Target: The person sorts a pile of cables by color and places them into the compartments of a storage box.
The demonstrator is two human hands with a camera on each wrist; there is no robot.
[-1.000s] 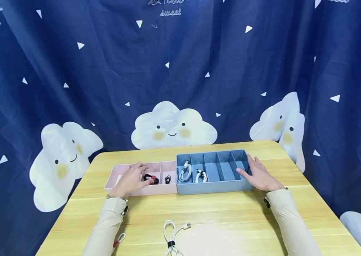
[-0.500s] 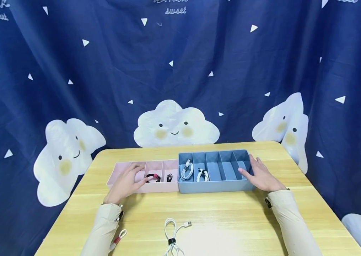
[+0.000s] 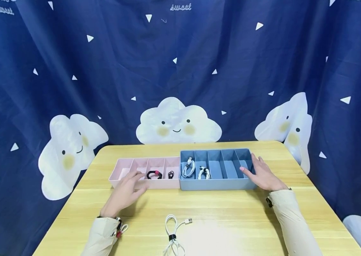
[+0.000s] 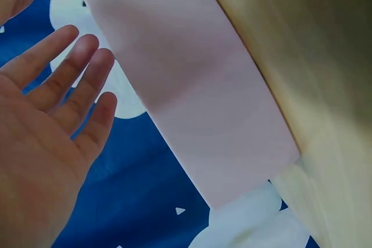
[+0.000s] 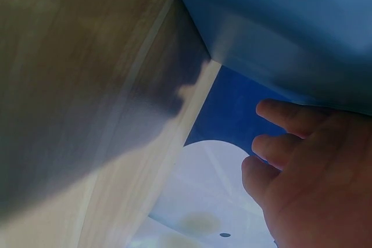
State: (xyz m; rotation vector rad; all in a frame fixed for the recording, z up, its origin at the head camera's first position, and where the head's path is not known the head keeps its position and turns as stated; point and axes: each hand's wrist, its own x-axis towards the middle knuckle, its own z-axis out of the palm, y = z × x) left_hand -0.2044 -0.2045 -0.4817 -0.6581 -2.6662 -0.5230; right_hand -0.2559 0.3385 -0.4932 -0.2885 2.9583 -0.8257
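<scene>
My left hand (image 3: pixel 125 193) hovers at the front of the pink divided box (image 3: pixel 164 184), fingers spread and holding nothing; in the left wrist view its palm and fingers (image 4: pixel 75 97) show beside the pink wall. A coiled black cable with a red tie (image 3: pixel 150 174) lies in the pink box, with a small black cable (image 3: pixel 171 174) one compartment to the right. My right hand (image 3: pixel 265 176) rests at the right end of the blue divided box (image 3: pixel 219 185), thumb over the rim and fingers along the outside. The blue box holds a white USB cable (image 3: pixel 188 169) and a black-tied white cable (image 3: pixel 204 173).
Both boxes stand side by side on the wooden table (image 3: pixel 231 213). Nearer me lies a white USB cable with a black tie (image 3: pixel 172 236). A small white cable with a red tie (image 3: pixel 123 229) shows beside my left sleeve. A blue cloud-patterned curtain (image 3: pixel 180 81) hangs behind.
My left hand has drawn back from over the pink box toward me, leaving the red-tied black cable lying in its compartment. My right hand stays at the blue box. The view has shifted slightly.
</scene>
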